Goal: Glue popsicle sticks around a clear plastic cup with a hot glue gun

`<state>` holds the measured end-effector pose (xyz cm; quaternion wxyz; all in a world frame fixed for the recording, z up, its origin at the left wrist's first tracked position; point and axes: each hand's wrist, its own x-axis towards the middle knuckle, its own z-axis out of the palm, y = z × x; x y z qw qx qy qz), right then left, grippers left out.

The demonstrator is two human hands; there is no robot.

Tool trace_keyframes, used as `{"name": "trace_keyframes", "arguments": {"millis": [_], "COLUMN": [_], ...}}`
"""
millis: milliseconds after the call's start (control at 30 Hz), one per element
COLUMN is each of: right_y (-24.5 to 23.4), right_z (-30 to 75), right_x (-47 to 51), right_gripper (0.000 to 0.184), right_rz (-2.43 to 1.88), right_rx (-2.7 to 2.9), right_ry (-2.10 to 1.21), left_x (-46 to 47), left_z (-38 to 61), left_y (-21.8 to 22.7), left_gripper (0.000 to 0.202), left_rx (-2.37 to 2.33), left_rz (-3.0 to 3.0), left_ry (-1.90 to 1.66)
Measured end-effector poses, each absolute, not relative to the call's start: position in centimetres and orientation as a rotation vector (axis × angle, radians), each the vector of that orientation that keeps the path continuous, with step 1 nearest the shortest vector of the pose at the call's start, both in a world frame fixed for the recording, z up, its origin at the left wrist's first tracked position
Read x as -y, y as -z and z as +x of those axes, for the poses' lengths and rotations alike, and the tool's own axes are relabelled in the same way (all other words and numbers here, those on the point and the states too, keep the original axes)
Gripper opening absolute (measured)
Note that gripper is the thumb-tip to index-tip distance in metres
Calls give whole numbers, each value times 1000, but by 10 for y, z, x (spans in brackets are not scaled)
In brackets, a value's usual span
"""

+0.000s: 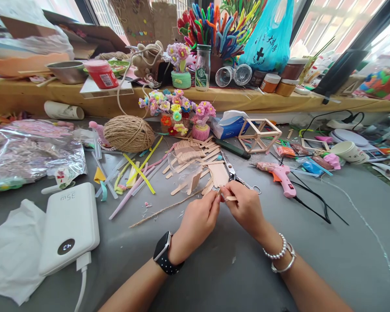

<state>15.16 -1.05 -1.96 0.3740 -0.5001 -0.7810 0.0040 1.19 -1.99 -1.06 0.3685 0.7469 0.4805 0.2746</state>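
My left hand (199,216) and my right hand (245,206) meet at the middle of the table, both closed in a pinch. A pale wooden craft stick (231,198) shows at the fingers of my right hand. A small tan bit shows at my left fingertips; most of it is hidden, and I cannot tell if it belongs to the same stick. Just beyond my hands lie scissors (231,170) and a heap of craft sticks (190,151). A strand of twine (165,211) lies left of my left hand.
A pink glue gun (277,175) with a black cord lies at right. Behind it stands a wooden stick frame (260,135). A twine ball (129,133) and pipe-cleaner flowers (173,106) are at the back. A white power bank (69,227) lies at left.
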Motion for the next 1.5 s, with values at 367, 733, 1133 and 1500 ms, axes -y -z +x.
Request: {"name": "trace_keyframes", "arguments": {"millis": [367,733,1133,1500], "right_y": [20,14,-1,-2], "right_z": [149,146,163,149], "right_x": [9,18,14,22], "right_gripper": [32,18,18,11], "right_rz": [-1207,-1177,-1025,-977], "right_rx": [2058,1970,2019,1837], "right_ry": [368,312,-149,-216], "left_x": [22,25,15,17], "left_z": [13,13,0,0], "left_y": [8,11,-1,-1], "left_gripper": [28,26,46,25], "left_rx": [-1171,-1013,-617,-787], "left_rz": [1793,1578,1163,1435], "left_ry": [-699,-821,-695,-945]}}
